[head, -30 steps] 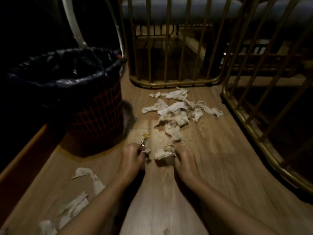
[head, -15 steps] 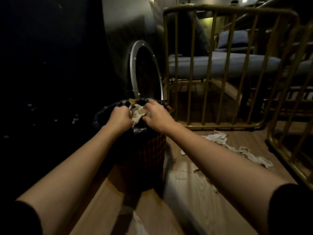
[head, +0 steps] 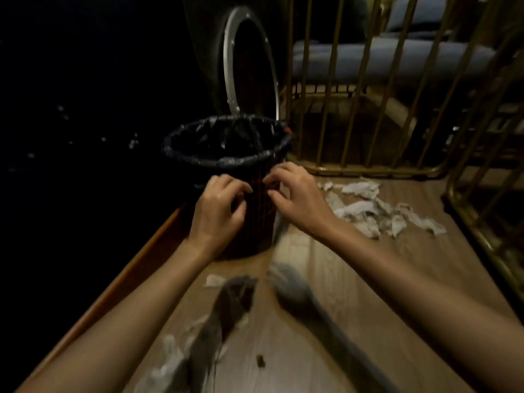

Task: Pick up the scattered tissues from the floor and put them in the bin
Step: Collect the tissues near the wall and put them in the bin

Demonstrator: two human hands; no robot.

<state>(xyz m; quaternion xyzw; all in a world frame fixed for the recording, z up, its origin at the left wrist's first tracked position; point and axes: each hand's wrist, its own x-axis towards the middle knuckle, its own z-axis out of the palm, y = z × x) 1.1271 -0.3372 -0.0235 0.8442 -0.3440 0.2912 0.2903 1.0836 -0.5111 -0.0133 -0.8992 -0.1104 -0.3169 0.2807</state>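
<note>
The bin is a red mesh basket lined with a black bag, standing on the wooden floor at centre. My left hand and my right hand hang just in front of its wall, below the rim, fingers curled loosely apart and holding nothing. A pile of crumpled white tissues lies on the floor to the right of my right hand. More tissues lie near the bottom left, under my left forearm, and one small scrap sits by the bin's base.
Gold metal railings fence the floor behind and to the right. A round silver-rimmed object leans behind the bin. To the left, past a wooden edge, all is dark. Arm shadows cross the floor.
Both hands carried a tissue from the floor up over the bin's mouth; now they are empty and have dropped below the rim, in front of the bin.
</note>
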